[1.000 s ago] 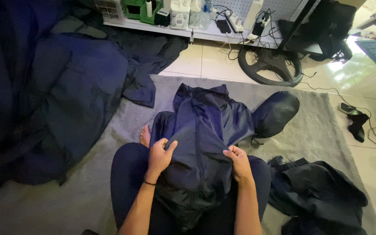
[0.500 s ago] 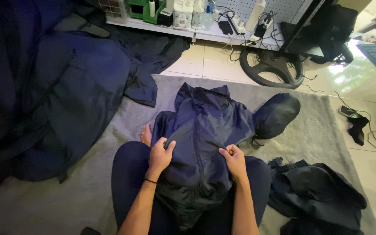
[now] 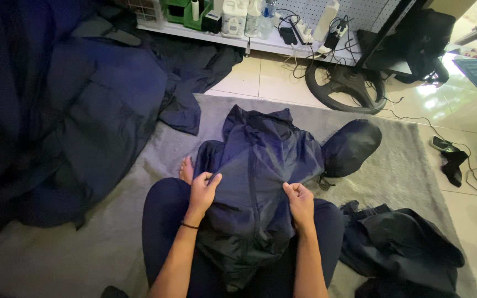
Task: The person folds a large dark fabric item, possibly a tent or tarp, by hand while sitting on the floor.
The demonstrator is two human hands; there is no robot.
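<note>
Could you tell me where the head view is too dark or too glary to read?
Head view: the heap of dark clothes at left sinks into shadow; glare washes the tiled floor at upper right; both hands, left hand and right hand, and the navy jacket are evenly lit and sharp.

A steering wheel (image 3: pixel 346 88) lies beyond the grey rug (image 3: pixel 404 165).

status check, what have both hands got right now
Left hand and right hand both pinching the dark blue jacket spread over the lap. Stuffed dark pouch beside it on the grey rug.
</note>
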